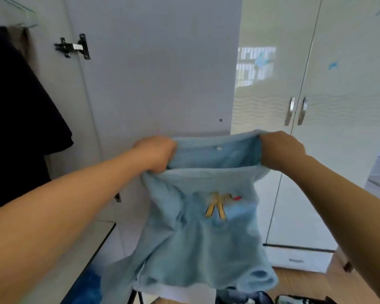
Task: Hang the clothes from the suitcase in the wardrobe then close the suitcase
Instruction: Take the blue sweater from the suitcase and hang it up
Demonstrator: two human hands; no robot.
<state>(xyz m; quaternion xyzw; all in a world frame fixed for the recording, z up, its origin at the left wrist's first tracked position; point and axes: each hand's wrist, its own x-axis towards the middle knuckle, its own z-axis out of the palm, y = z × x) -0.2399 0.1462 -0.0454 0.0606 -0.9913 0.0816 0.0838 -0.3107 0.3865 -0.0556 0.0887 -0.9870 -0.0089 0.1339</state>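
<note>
Head view: light blue garment [198,233] held up in front of the open wardrobe door [154,73]. Left hand [157,153] and right hand [280,150] each grip an end of its top edge, fingers curled into the cloth. Dark garment [15,110] hangs left of the door. Closed wardrobe doors [316,150] stand right of it.

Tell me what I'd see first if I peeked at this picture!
You'd first spot the light blue shirt held up in the middle, with a small yellow and red embroidered design on it. The left hand and the right hand each grip its top edge. Behind stands the open white wardrobe door, and a dark garment hangs at the left.
</note>
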